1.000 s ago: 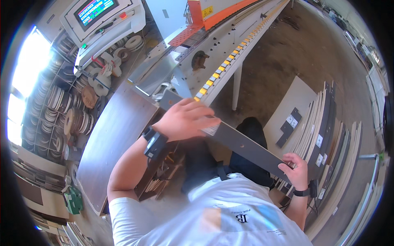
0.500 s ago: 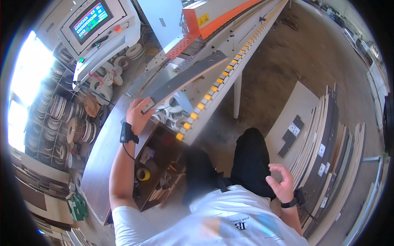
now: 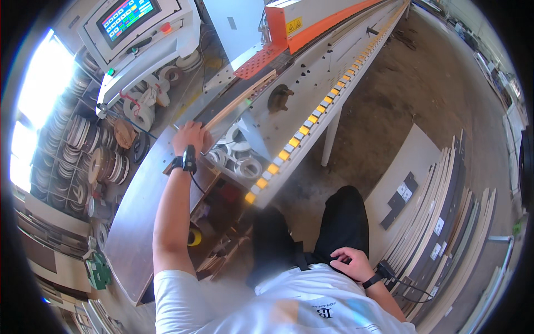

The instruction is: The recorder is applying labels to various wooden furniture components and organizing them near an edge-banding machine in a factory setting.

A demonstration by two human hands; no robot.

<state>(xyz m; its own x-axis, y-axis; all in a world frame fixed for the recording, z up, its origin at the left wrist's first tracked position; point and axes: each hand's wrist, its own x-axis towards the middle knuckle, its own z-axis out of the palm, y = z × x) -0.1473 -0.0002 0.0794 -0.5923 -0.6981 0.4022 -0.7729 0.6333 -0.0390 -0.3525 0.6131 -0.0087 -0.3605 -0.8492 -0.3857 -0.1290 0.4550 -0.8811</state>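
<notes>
My left hand [image 3: 190,139] is closed on the near end of a long narrow board [image 3: 239,104]. The board lies along the bed of a long machine [image 3: 303,78], its pale edge showing. How the fingers wrap round it is partly hidden by the back of the hand. Near my waist, beside the right thigh, is my right hand [image 3: 354,265]. It is empty, with loosely bent fingers and a gap between thumb and forefinger.
A control panel [image 3: 130,16] stands at upper left, above rolls of edging tape [image 3: 247,167]. Yellow rollers [image 3: 283,155] line the machine's near rail. A smooth side table [image 3: 139,222] lies left. Stacked boards [image 3: 439,217] lean at right.
The board has gone from a raised slant, dark broad face showing, to lying along the machine bed. My left hand has moved slightly up and right; my right hand has come inward to my waist.
</notes>
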